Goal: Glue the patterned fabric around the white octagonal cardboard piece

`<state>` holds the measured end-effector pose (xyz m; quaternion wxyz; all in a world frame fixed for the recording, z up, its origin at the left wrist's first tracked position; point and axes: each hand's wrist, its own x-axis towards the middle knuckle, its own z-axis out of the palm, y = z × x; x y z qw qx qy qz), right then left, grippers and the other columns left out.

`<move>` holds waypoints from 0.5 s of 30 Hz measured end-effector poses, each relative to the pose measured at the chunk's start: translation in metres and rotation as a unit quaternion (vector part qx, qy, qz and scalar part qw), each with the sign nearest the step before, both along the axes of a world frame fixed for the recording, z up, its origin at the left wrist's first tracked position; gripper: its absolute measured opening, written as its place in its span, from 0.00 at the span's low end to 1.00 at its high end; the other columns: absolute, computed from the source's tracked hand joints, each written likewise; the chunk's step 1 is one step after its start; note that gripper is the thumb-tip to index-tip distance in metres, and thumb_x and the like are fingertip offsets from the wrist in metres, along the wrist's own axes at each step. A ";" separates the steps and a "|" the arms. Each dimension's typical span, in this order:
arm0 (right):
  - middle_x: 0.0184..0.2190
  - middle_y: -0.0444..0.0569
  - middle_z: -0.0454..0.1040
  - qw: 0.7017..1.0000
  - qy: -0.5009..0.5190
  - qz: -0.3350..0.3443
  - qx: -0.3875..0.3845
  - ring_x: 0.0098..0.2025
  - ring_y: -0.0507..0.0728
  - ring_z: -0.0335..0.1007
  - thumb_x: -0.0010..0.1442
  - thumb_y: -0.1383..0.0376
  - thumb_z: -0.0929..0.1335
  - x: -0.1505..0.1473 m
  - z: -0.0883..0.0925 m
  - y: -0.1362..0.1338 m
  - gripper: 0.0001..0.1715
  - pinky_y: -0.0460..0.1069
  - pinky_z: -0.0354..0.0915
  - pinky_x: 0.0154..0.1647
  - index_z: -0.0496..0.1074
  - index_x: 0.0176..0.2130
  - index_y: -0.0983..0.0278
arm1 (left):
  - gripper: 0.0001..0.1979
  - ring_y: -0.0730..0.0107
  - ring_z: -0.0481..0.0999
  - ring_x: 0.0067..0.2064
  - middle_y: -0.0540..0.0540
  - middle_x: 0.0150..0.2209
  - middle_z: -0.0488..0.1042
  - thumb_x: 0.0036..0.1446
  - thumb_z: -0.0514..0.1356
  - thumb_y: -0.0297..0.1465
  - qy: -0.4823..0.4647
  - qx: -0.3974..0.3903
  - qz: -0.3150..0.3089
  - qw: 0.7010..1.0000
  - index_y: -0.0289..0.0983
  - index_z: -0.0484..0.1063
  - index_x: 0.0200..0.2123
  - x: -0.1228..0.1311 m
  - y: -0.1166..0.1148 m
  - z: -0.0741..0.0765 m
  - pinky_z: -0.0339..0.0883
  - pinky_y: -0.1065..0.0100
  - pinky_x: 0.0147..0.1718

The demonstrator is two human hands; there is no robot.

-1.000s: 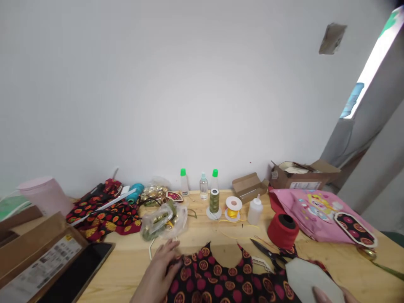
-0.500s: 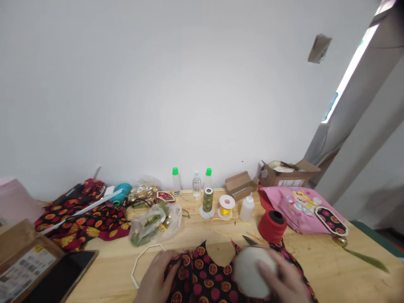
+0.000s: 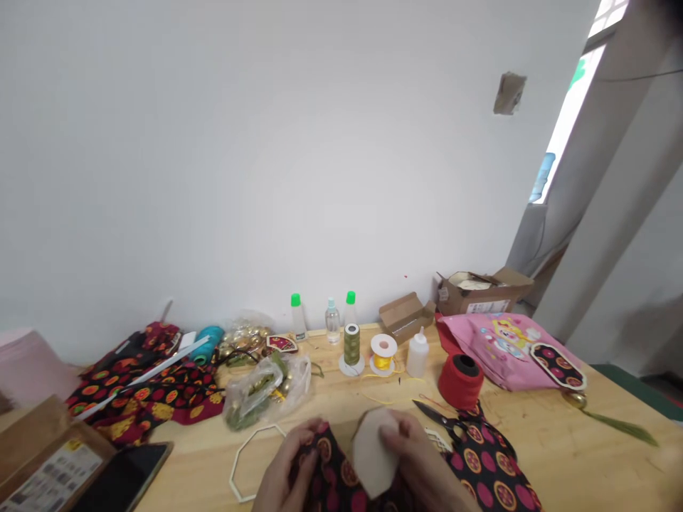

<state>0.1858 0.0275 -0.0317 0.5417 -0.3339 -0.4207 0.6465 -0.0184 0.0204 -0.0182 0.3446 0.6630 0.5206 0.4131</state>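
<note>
- One pale, matte template with angular edges, between the two hands, just above the printed cloth; long axis close to upright in view, lower tip leaning slightly left
- Right hand nearer the template, fingers wrapped over its right edge in a close hold
- Left hand in a narrow pinch on a fold of black cloth, woven-looking, with magenta dots and orange-gold medallions; exact finger placement partly hidden
- More of the same cloth spread to the right, touching black-handled scissors
- White angular hoop, thin and hollow, on the pine tabletop, just beside the left hand
</note>
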 end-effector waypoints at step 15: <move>0.48 0.53 0.70 0.982 0.172 -0.074 0.025 0.52 0.62 0.60 0.43 0.53 0.71 0.048 0.033 -0.014 0.22 0.58 0.51 0.55 0.74 0.37 0.60 | 0.10 0.54 0.73 0.43 0.47 0.33 0.78 0.39 0.57 0.36 -0.331 -0.307 0.036 0.892 0.40 0.74 0.26 0.015 -0.005 0.042 0.66 0.57 0.42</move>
